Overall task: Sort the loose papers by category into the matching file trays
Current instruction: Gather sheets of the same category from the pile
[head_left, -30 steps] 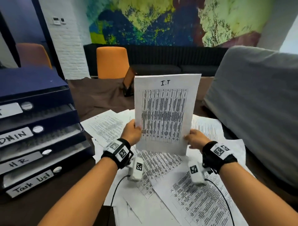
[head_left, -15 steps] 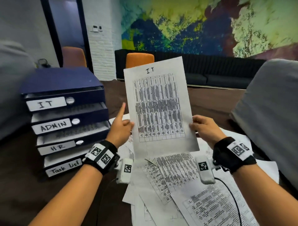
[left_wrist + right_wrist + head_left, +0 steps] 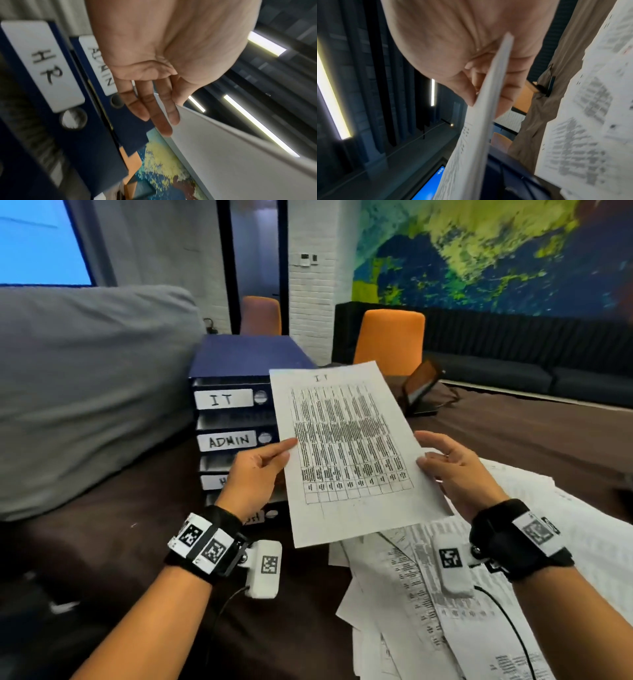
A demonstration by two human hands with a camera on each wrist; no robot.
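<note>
We hold the sheet (image 3: 346,446) headed "IT" up over the dark table (image 3: 113,542), tilted with its top leaning left, so that its left edge overlaps the front right corner of the tray stack (image 3: 236,419). The stack stands at the far left of the table, with a grey cushion (image 3: 85,392) just beside it on the left; its labels read IT (image 3: 222,399) on top, ADMIN (image 3: 228,441) below, and the lower two are partly hidden behind our left hand (image 3: 255,474). In the left wrist view the HR label (image 3: 46,66) shows clearly next to ADMIN. Bare table lies open below the left forearm and beyond the sheet toward the orange chair (image 3: 390,340). To the right, the pile (image 3: 479,594) of loose papers spreads from under the sheet's lower edge to the table's near right edge. The left hand takes the sheet's left edge, thumb on the printed face and straight fingers (image 3: 163,115) laid flat against the blank back. Our right hand (image 3: 452,470) takes the right edge near the lower corner; the right wrist view shows the thumb on one face and curled fingers (image 3: 510,86) behind, pinching the paper. Both wrists sit level, palms turned toward each other.
</note>
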